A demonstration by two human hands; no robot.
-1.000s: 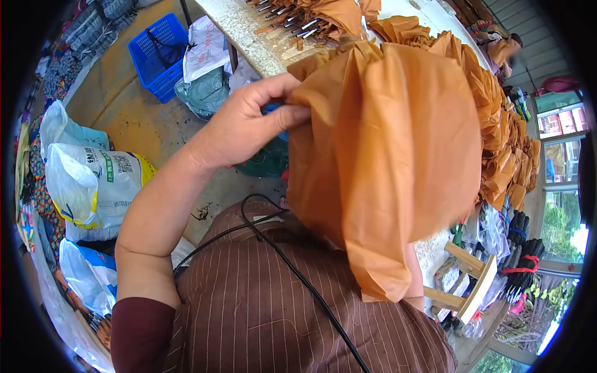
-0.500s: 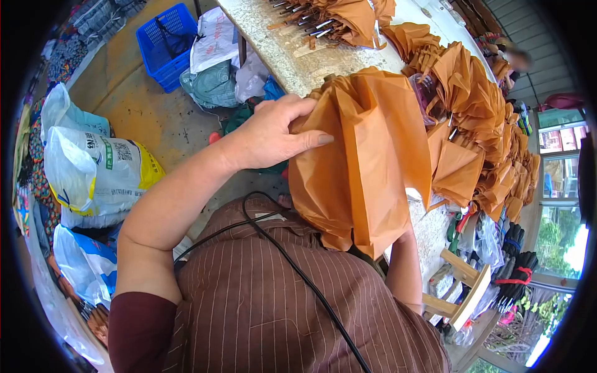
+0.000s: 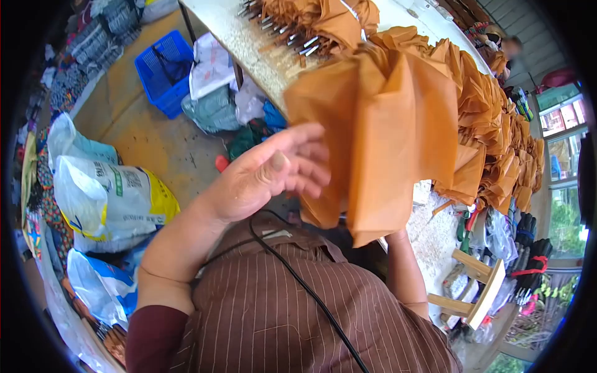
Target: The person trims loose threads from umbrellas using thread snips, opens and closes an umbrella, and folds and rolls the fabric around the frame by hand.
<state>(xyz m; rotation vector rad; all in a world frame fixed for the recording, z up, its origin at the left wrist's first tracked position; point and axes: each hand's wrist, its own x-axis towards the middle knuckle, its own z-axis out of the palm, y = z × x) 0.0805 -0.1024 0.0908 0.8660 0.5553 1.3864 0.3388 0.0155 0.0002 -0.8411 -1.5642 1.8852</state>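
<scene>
A partly spread orange-brown umbrella (image 3: 385,149) hangs in front of me, its fabric loose in folds. My left hand (image 3: 273,171) is beside the fabric's left edge, fingers apart and slightly blurred, with nothing in it. Behind the umbrella's lower edge my right hand (image 3: 397,238) is mostly hidden; only the wrist and forearm show. The umbrella stays raised with my left hand off it, so the right hand bears it from behind. Its shaft and handle are out of sight.
Many similar folded umbrellas (image 3: 491,124) are heaped along the white worktable (image 3: 217,31), more with metal tips showing at its far end. A blue basket (image 3: 165,74) and plastic sacks (image 3: 118,193) stand on the floor at left. A wooden stool (image 3: 476,289) is at lower right.
My left hand has let go of the umbrella fabric and moved down and away from it. The umbrella has shifted up and to the right.
</scene>
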